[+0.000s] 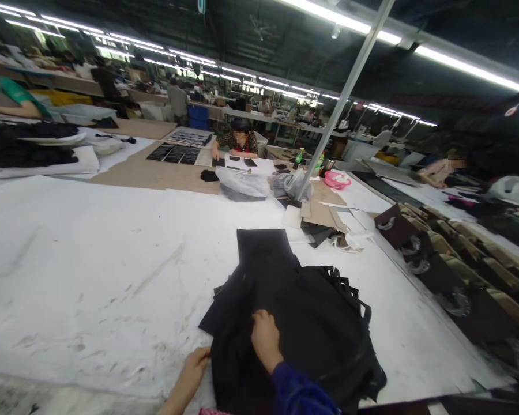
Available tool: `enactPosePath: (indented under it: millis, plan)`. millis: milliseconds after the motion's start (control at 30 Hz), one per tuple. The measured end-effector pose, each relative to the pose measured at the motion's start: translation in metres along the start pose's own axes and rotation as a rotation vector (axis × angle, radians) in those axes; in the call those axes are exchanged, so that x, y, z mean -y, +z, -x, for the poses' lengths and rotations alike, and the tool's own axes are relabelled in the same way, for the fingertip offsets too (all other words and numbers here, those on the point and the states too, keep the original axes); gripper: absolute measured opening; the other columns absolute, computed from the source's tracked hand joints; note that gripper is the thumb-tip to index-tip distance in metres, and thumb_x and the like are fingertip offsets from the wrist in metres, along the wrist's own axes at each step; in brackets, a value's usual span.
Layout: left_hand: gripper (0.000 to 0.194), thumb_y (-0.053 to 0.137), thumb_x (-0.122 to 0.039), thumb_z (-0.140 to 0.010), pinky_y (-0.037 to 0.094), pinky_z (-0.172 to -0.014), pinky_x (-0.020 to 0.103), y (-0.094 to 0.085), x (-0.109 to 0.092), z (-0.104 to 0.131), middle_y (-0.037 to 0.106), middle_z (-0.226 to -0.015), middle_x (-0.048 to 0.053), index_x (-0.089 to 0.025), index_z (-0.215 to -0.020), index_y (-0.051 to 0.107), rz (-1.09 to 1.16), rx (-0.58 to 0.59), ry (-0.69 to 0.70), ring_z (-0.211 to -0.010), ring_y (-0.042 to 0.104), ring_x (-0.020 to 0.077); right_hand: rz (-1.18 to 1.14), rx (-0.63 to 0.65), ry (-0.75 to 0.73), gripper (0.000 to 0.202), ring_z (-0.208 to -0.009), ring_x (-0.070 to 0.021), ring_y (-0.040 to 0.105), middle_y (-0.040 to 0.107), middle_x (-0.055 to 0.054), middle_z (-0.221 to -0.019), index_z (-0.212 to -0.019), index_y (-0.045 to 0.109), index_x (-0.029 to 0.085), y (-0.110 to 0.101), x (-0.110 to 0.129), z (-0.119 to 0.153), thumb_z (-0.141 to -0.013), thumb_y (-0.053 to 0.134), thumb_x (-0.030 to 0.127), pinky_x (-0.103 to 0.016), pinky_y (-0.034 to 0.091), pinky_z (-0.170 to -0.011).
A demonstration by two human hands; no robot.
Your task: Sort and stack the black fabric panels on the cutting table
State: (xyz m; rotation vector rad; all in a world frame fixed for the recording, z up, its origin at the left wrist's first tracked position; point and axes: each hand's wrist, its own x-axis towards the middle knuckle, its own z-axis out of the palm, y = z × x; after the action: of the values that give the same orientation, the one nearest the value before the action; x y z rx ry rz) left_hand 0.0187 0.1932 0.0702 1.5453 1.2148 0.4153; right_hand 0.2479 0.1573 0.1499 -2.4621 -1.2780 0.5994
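A pile of black fabric pieces [311, 311] lies fanned out on the white-covered table in front of me. Slotted edges show along its right side, and one squared piece sticks out at the far end. My right hand [266, 339], in a blue sleeve, is closed on the top black fabric piece near the middle of the pile. At the pile's near left edge, my left hand [194, 369] pinches the rim of the fabric with its fingertips. Folds run through the cloth between the two hands.
A metal pole [346, 101] rises beyond the pile, beside cardboard scraps [322, 216] and plastic bags [244, 184]. Brown boxes with plastic handles [432, 259] line the right side. Across the table sits a person [241, 138] with black pieces; a pink basket [337, 180] stands nearby.
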Motion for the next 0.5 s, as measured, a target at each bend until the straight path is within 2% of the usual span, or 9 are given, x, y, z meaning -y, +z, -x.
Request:
enactPosePath:
  millis: [33, 100, 167, 200, 267, 333, 367, 433, 500]
  plan:
    - [0.041, 0.052, -0.05, -0.07, 0.049, -0.084, 0.041, -0.003, -0.014, -0.001, 0.072, -0.094, 0.011, -0.016, -0.083, 0.071, 0.131, 0.01, -0.13, -0.091, 0.063, 0.0272, -0.062, -0.001, 0.042, 0.04, -0.095, -0.0225, 0.061, 0.066, -0.009, -0.106, -0.106, 0.066, 0.018, -0.012, -0.008, -0.005, -0.086, 0.031, 0.014, -0.034, 0.046, -0.081]
    - [0.05, 0.053, -0.061, -0.069, 0.049, -0.07, 0.036, -0.003, -0.037, 0.001, 0.071, -0.085, 0.009, -0.016, -0.085, 0.068, 0.335, 0.039, -0.341, -0.078, 0.063, 0.0241, -0.134, -0.016, 0.082, 0.044, -0.084, -0.0192, 0.064, 0.068, -0.007, -0.092, -0.107, 0.065, 0.019, -0.031, -0.018, -0.007, -0.091, 0.023, 0.019, -0.03, 0.047, -0.074]
    - [0.051, 0.06, -0.064, -0.064, 0.046, -0.06, 0.032, 0.002, -0.049, 0.005, 0.068, -0.074, 0.006, -0.016, -0.081, 0.064, 0.444, 0.045, -0.445, -0.065, 0.061, 0.0203, -0.145, 0.015, 0.03, 0.041, -0.088, -0.021, 0.064, 0.068, -0.008, -0.094, -0.114, 0.061, 0.017, -0.034, -0.015, 0.003, -0.091, 0.03, 0.03, -0.031, 0.048, -0.077]
    - [0.048, 0.064, -0.062, -0.061, 0.045, -0.057, 0.03, 0.005, -0.051, 0.007, 0.065, -0.068, 0.005, -0.016, -0.077, 0.061, 0.468, 0.04, -0.458, -0.061, 0.059, 0.0187, -0.118, 0.052, -0.013, 0.043, -0.096, -0.0241, 0.062, 0.067, -0.01, -0.102, -0.119, 0.059, 0.015, -0.027, -0.008, 0.012, -0.088, 0.038, 0.036, -0.034, 0.047, -0.081]
    - [0.044, 0.07, -0.056, -0.057, 0.043, -0.054, 0.028, 0.009, -0.052, 0.009, 0.061, -0.061, 0.002, -0.017, -0.071, 0.056, 0.478, 0.015, -0.435, -0.056, 0.057, 0.0169, 0.037, 0.112, -0.071, 0.064, -0.113, -0.0339, 0.053, 0.058, -0.018, -0.123, -0.131, 0.05, 0.01, 0.0, 0.014, 0.033, -0.075, 0.059, 0.04, -0.042, 0.045, -0.089]
    - [0.04, 0.072, -0.051, -0.057, 0.041, -0.053, 0.027, 0.011, -0.05, 0.01, 0.058, -0.06, 0.0, -0.017, -0.069, 0.053, 0.474, 0.006, -0.398, -0.056, 0.056, 0.0159, 0.234, 0.058, -0.056, 0.08, -0.121, -0.0409, 0.045, 0.046, -0.023, -0.135, -0.136, 0.043, 0.009, 0.031, 0.034, 0.048, -0.063, 0.069, 0.024, -0.05, 0.043, -0.09]
    - [0.039, 0.072, -0.049, -0.057, 0.041, -0.053, 0.026, 0.011, -0.05, 0.01, 0.058, -0.06, -0.001, -0.018, -0.07, 0.053, 0.474, 0.005, -0.384, -0.057, 0.055, 0.0155, 0.288, 0.027, -0.046, 0.077, -0.12, -0.0411, 0.045, 0.045, -0.024, -0.136, -0.134, 0.046, 0.008, 0.043, 0.041, 0.052, -0.061, 0.067, 0.015, -0.05, 0.044, -0.089]
    - [0.036, 0.071, -0.046, -0.059, 0.041, -0.054, 0.026, 0.009, -0.051, 0.011, 0.058, -0.061, -0.001, -0.018, -0.071, 0.053, 0.475, 0.008, -0.357, -0.058, 0.055, 0.0154, 0.237, -0.025, -0.023, 0.058, -0.112, -0.0364, 0.053, 0.055, -0.023, -0.124, -0.121, 0.058, 0.008, 0.052, 0.043, 0.051, -0.063, 0.058, 0.004, -0.045, 0.046, -0.086]
    - [0.034, 0.069, -0.046, -0.061, 0.041, -0.055, 0.026, 0.006, -0.052, 0.014, 0.058, -0.063, 0.0, -0.018, -0.073, 0.054, 0.482, 0.017, -0.329, -0.06, 0.056, 0.0161, 0.073, -0.046, -0.014, 0.036, -0.099, -0.029, 0.062, 0.065, -0.017, -0.104, -0.101, 0.067, 0.011, 0.039, 0.03, 0.042, -0.069, 0.052, 0.004, -0.036, 0.048, -0.083]
